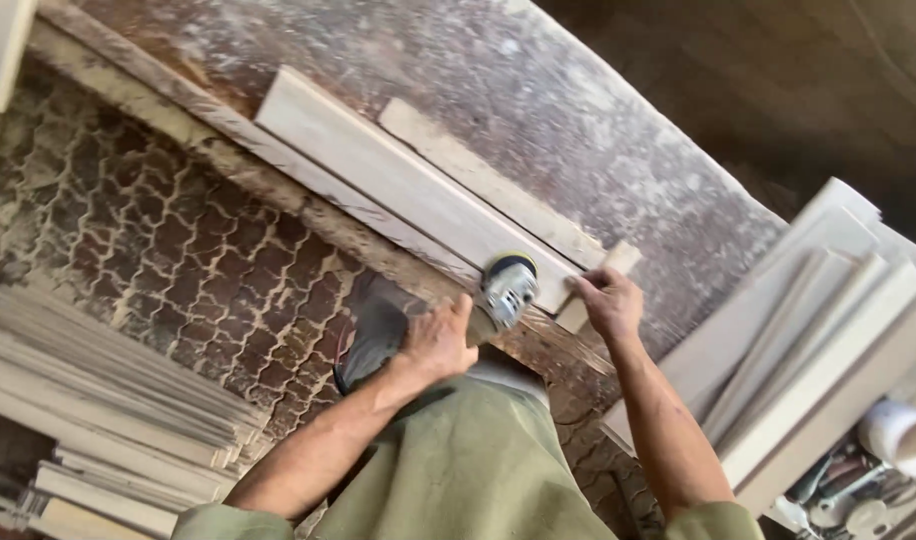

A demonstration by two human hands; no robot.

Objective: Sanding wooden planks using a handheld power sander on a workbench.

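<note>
My left hand (436, 342) is closed around the body of a small grey power sander (505, 290). Its yellow-rimmed disc rests against the near end of a long pale wooden plank (398, 180). The plank lies along the edge of a dusty workbench (598, 130). My right hand (608, 300) grips that same end of the plank, just right of the sander. A narrower wooden strip (478, 175) lies alongside the plank on its far side.
A stack of pale planks (108, 400) lies on the patterned floor (178, 240) at the left. More planks (828, 330) lean in a pile at the right, with a white cup (898, 435) and small tools beside them. My shoe (368, 340) is under the bench edge.
</note>
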